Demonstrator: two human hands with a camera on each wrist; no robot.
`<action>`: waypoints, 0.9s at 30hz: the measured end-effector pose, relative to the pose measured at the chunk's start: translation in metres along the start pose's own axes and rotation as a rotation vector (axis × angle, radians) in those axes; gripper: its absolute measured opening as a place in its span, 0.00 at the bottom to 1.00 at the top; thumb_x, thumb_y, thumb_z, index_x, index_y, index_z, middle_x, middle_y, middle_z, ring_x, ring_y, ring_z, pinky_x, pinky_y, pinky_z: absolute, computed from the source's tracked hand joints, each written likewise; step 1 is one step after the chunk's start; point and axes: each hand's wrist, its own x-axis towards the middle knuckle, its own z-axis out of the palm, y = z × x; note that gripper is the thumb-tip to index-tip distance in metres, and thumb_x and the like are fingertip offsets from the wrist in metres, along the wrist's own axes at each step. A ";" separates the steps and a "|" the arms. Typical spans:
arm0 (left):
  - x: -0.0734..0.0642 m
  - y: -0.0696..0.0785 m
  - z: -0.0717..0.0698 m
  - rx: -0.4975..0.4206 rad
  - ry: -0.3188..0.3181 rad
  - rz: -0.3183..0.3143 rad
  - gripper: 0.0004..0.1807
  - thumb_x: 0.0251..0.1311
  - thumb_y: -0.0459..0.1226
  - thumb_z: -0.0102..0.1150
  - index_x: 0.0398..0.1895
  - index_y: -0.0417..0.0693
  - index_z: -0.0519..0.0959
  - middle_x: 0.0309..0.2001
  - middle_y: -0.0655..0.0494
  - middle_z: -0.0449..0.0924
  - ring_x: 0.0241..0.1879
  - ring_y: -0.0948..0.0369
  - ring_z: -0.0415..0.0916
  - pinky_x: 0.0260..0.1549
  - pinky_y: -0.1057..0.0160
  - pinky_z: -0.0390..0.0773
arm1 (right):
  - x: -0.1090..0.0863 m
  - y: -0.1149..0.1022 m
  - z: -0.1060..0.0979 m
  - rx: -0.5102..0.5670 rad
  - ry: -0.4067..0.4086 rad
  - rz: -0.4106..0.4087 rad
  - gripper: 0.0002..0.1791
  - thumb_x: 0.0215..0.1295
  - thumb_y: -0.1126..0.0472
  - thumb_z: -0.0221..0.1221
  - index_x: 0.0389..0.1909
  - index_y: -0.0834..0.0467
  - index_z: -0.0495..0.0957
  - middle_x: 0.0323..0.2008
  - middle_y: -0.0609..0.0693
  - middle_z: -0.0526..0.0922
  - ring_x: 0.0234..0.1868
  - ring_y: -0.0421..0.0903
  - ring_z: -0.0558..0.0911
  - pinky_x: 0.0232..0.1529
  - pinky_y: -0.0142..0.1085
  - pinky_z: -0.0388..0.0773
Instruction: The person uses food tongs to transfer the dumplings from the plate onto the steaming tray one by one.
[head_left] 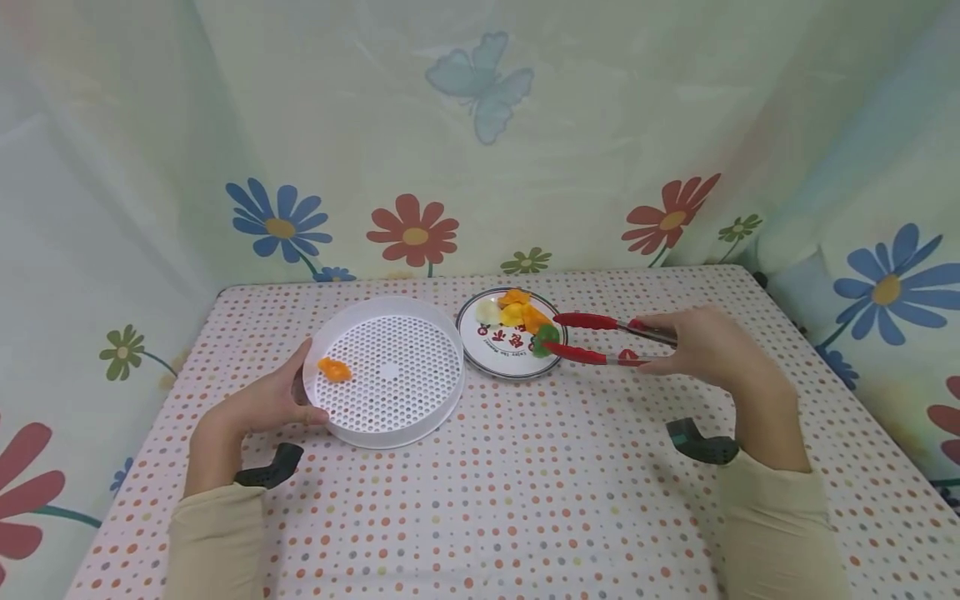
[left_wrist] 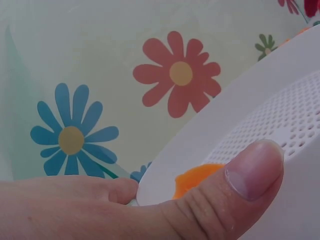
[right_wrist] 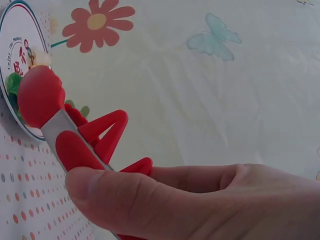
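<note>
My left hand (head_left: 266, 404) grips the left side of a round white sieve (head_left: 405, 367) with a perforated bottom. In the left wrist view its thumb (left_wrist: 255, 172) lies over the sieve's rim. An orange piece (head_left: 335, 370) sits in the sieve, near that hand. Over on the right, my right hand (head_left: 712, 346) holds red-tipped metal tongs (head_left: 581, 355), their two arms spread apart. The tong tips reach the right edge of a white plate (head_left: 480, 346), the nearer one right at a green piece (head_left: 545, 340). Yellow pieces (head_left: 513, 314), orange pieces and a pale piece (head_left: 487, 312) lie beside it.
The plate stands just right of the sieve, toward the back of a table (head_left: 480, 500) covered with a dotted cloth. A flowered curtain (head_left: 585, 150) rises behind the table and along both sides. Dark wrist mounts (head_left: 273, 468) jut inward from both wrists.
</note>
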 end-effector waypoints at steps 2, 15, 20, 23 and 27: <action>0.000 -0.001 0.001 0.011 0.002 -0.009 0.74 0.39 0.55 0.74 0.74 0.44 0.26 0.75 0.35 0.33 0.73 0.35 0.37 0.64 0.31 0.45 | 0.001 -0.001 0.002 -0.008 -0.013 0.013 0.48 0.40 0.37 0.72 0.63 0.56 0.71 0.54 0.67 0.78 0.51 0.62 0.76 0.45 0.59 0.75; 0.000 0.002 -0.001 0.011 0.005 -0.017 0.74 0.39 0.54 0.74 0.74 0.44 0.25 0.75 0.35 0.33 0.72 0.35 0.37 0.64 0.30 0.45 | 0.010 -0.022 0.015 -0.011 -0.008 -0.026 0.40 0.44 0.47 0.73 0.60 0.56 0.74 0.47 0.63 0.83 0.41 0.54 0.79 0.34 0.44 0.77; -0.001 0.003 -0.001 0.006 -0.001 -0.022 0.74 0.39 0.54 0.74 0.74 0.44 0.25 0.75 0.35 0.33 0.72 0.35 0.37 0.64 0.31 0.45 | 0.013 -0.028 0.019 0.008 -0.015 -0.035 0.41 0.43 0.47 0.74 0.61 0.56 0.74 0.48 0.63 0.83 0.43 0.54 0.79 0.35 0.45 0.78; -0.001 0.002 -0.001 0.019 0.001 -0.037 0.74 0.39 0.55 0.74 0.74 0.45 0.25 0.75 0.35 0.33 0.72 0.34 0.37 0.64 0.30 0.46 | 0.012 -0.030 0.018 -0.007 -0.018 -0.029 0.43 0.42 0.47 0.75 0.62 0.57 0.73 0.49 0.63 0.82 0.43 0.55 0.79 0.36 0.47 0.78; -0.002 0.003 0.000 0.029 0.002 -0.057 0.75 0.39 0.56 0.73 0.74 0.46 0.24 0.75 0.34 0.32 0.71 0.32 0.37 0.63 0.29 0.45 | 0.011 -0.034 0.017 -0.040 -0.017 -0.039 0.44 0.41 0.47 0.75 0.63 0.55 0.72 0.50 0.63 0.82 0.44 0.55 0.79 0.38 0.48 0.79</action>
